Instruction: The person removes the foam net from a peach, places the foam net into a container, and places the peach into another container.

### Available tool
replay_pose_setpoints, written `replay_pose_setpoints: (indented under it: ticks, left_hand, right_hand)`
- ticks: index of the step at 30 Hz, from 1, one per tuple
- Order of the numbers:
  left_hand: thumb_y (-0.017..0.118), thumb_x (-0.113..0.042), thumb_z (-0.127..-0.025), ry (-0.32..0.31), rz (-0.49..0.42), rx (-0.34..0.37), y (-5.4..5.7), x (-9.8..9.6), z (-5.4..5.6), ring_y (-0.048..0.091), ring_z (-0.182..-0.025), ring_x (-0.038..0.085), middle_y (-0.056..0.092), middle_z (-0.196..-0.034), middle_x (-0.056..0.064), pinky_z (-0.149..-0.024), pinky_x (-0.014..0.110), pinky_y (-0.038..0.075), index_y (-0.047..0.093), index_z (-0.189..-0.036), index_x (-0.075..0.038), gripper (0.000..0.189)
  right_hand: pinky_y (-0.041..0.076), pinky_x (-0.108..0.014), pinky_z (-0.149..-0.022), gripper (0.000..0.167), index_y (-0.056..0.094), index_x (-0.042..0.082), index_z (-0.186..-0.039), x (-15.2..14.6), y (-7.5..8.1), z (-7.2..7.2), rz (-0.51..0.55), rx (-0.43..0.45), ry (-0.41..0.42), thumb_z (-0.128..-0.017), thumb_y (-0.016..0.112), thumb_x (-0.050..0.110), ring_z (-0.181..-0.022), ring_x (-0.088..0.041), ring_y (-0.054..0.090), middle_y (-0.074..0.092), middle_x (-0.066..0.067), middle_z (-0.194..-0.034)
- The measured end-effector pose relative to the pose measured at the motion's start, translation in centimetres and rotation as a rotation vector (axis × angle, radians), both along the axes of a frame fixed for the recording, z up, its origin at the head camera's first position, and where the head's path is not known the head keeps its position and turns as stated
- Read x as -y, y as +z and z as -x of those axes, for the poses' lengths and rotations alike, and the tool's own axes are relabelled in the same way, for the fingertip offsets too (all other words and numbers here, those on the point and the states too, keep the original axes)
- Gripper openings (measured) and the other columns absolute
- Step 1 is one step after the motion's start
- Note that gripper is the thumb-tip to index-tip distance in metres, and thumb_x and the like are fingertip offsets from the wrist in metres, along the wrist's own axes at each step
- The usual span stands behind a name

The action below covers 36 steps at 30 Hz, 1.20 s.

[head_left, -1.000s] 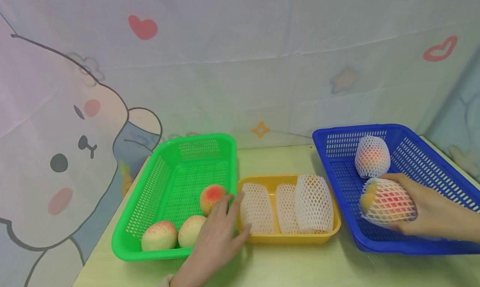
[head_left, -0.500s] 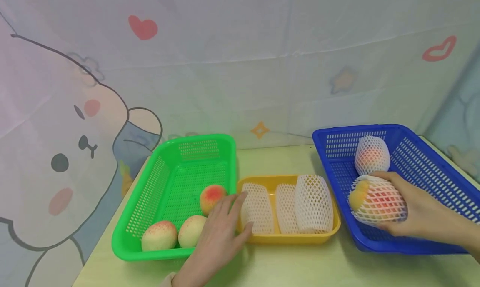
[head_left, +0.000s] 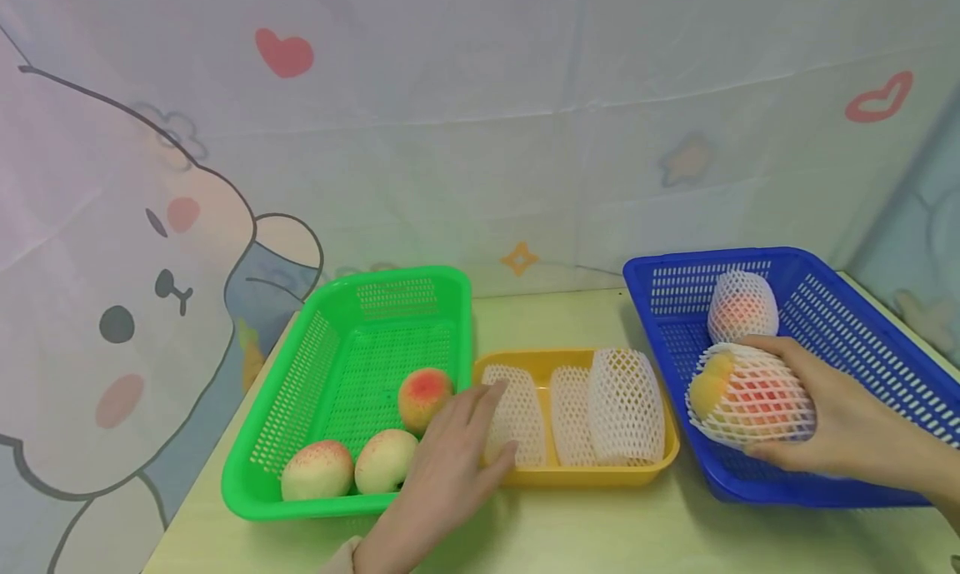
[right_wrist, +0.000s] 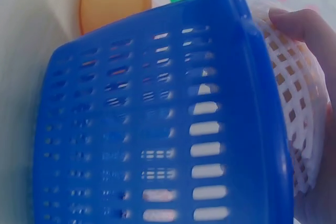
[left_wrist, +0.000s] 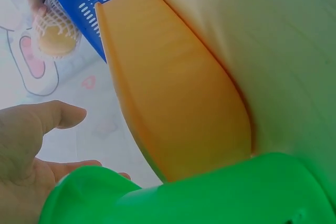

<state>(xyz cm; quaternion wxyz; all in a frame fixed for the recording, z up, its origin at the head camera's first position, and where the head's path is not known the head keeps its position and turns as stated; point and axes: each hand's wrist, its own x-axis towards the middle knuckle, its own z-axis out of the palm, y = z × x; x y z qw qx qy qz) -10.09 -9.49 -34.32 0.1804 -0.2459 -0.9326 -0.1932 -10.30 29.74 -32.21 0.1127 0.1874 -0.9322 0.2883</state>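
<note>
My right hand (head_left: 840,416) grips a peach (head_left: 761,399) in a white foam net sleeve, with its yellow end showing at the left opening. Hand and peach are above the left part of the blue basket (head_left: 675,407); the right wrist view shows the netting past the basket's rim. Relaxed and holding nothing, my left hand (head_left: 450,466) hovers by the right rim of the green basket (head_left: 258,441), its fingers reaching toward the yellow tray (head_left: 577,477). In the left wrist view its thumb and fingers are apart. Beneath it sits a bare peach (head_left: 386,461), partly hidden.
Another netted peach (head_left: 742,307) stands at the back of the blue basket. Two more bare peaches, a pale peach (head_left: 317,470) and a red-topped peach (head_left: 424,397), lie in the green basket. The yellow tray holds several foam sleeves (head_left: 626,407). A printed cloth (head_left: 465,141) hangs behind.
My right hand has moved left and slightly up with the netted peach, slowing over the last half second. My left hand has drifted slightly right.
</note>
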Motion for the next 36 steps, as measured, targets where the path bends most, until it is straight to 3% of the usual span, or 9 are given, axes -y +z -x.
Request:
replay_pose_setpoints:
  ticks: [8, 19, 36]
  left_hand:
    - [0.066, -0.028, -0.087, -0.012, -0.001, -0.011, 0.0, -0.2, 0.1, 0.054, -0.122, 0.028, 0.055, -0.132, 0.011, -0.103, 0.045, 0.045, 0.045, -0.141, -0.009, 0.061]
    - [0.067, -0.028, -0.086, -0.06, -0.012, -0.055, 0.1, -0.6, 0.4, 0.056, -0.117, 0.024, 0.057, -0.128, 0.007, -0.095, 0.042, 0.05, 0.045, -0.14, -0.011, 0.061]
    - [0.068, -0.029, -0.086, -0.097, -0.029, -0.066, 0.6, -1.9, 0.1, 0.054, -0.12, 0.022, 0.056, -0.129, 0.006, -0.092, 0.035, 0.052, 0.047, -0.139, -0.011, 0.06]
  right_hand:
    - [0.046, -0.02, -0.067, 0.107, 0.039, 0.023, -0.142, 1.3, 0.7, -0.3, 0.031, -0.039, 0.033, -0.051, 0.095, 0.025, -0.09, 0.003, 0.051, 0.055, 0.007, -0.11]
    - [0.048, -0.02, -0.069, 0.108, 0.034, 0.025, -0.145, 3.0, 1.0, -0.7, 0.09, 0.015, 0.087, -0.055, 0.094, 0.023, -0.096, 0.003, 0.051, 0.054, 0.003, -0.118]
    - [0.049, -0.019, -0.081, 0.1, 0.038, 0.029, -0.142, 5.9, 1.4, -0.8, 0.108, 0.036, 0.171, -0.058, 0.093, 0.027, -0.102, -0.001, 0.055, 0.054, 0.017, -0.121]
